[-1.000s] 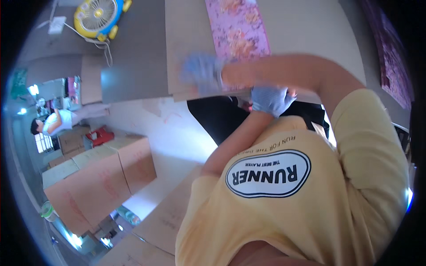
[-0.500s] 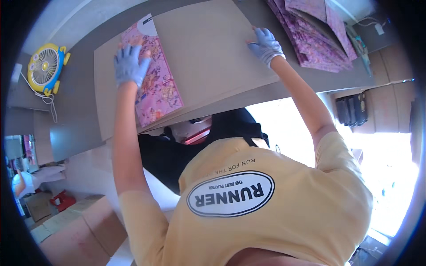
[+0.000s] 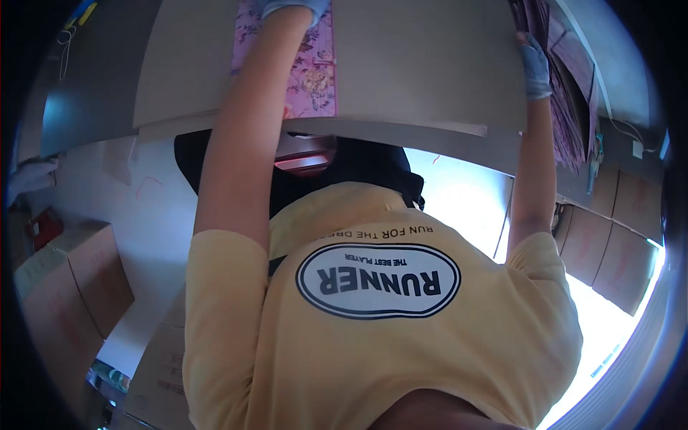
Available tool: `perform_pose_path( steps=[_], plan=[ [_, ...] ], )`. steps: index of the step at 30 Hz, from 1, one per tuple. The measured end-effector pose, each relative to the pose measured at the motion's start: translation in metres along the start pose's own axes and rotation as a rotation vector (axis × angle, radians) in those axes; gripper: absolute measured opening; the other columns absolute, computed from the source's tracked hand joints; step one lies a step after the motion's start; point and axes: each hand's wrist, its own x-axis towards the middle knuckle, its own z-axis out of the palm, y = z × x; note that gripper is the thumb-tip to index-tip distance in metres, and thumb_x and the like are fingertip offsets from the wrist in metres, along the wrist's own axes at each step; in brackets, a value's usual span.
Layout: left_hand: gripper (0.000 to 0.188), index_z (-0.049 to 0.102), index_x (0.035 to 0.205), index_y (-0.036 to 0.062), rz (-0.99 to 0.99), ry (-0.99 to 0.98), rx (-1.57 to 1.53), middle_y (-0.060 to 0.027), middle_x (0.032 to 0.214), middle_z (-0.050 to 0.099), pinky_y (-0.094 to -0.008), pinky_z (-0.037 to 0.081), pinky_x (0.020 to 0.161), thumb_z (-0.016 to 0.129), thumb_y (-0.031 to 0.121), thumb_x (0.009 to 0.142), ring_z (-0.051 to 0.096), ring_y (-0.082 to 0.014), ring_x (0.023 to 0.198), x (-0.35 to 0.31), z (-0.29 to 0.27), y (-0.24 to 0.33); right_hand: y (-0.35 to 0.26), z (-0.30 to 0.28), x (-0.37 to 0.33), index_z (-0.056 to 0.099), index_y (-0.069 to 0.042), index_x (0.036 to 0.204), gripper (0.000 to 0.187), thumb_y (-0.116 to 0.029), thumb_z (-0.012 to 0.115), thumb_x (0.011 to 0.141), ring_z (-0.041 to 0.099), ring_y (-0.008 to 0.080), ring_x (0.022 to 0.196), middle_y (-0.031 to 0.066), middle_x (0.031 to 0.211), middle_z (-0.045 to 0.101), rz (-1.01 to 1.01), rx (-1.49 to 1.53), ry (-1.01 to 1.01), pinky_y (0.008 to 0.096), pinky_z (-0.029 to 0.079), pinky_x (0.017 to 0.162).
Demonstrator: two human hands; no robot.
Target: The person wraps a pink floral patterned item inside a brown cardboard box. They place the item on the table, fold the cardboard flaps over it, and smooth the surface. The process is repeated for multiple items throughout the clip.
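My gloved left hand (image 3: 297, 8) is cut off by the top edge of the view, so its fingers are hidden. Beneath it lies a pink flowered panel (image 3: 315, 75) on a large grey-brown cardboard sheet (image 3: 416, 64). My right hand (image 3: 536, 68), also in a pale blue glove, rests at the sheet's right edge with its fingers stretched along it; they are dim and partly hidden. Right beside that hand stands a stack of pink-purple flowered panels (image 3: 566, 107).
The grey table (image 3: 93, 93) extends left of the sheet, with part of a yellow and blue fan (image 3: 84, 10) at the far corner. Cardboard boxes (image 3: 68, 287) stand at the lower left. More boxes (image 3: 609, 247) are at the right, below the table.
The view has shifted, bringing the table's front edge higher in the picture. My left hand has gone mostly out of the top, and my right hand now appears close against the flowered stack.
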Motion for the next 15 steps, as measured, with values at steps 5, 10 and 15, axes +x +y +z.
perform_pose_path(
  steps=[5,10,15],
  plan=[
    [0.032,0.063,0.096,0.0134,0.005,0.35,-0.059,-0.0083,0.105,0.059,-0.0511,0.042,0.086,0.057,0.04,0.079,0.055,-0.0309,0.103,0.032,0.063,-0.018,-0.064,0.136,-0.042,0.048,-0.004,0.133,0.046,-0.032,0.048,0.096,0.05,0.0252,0.119,0.0145,0.129,0.054,-0.276,0.18,-0.11,0.0349,0.037,0.103],
    [0.03,0.066,0.101,0.0109,0.089,0.339,-0.563,-0.0148,0.103,0.062,-0.0421,0.046,0.088,0.054,0.033,0.084,0.058,-0.0319,0.099,0.051,0.074,-0.043,-0.105,0.262,-0.082,0.041,-0.014,0.14,0.052,-0.037,0.047,0.094,0.029,0.0394,0.136,0.0211,0.146,0.035,-0.528,-1.008,0.035,0.0523,0.024,0.11],
    [0.032,0.067,0.104,0.011,0.069,0.32,-0.59,-0.0145,0.101,0.065,-0.0406,0.047,0.088,0.054,0.033,0.085,0.061,-0.0333,0.097,0.052,0.075,-0.042,-0.102,0.309,-0.092,0.054,-0.014,0.122,0.046,-0.044,0.048,0.087,0.039,0.037,0.127,0.0161,0.13,0.048,-0.281,-1.244,-0.239,0.0691,0.01,0.107]
  ],
)
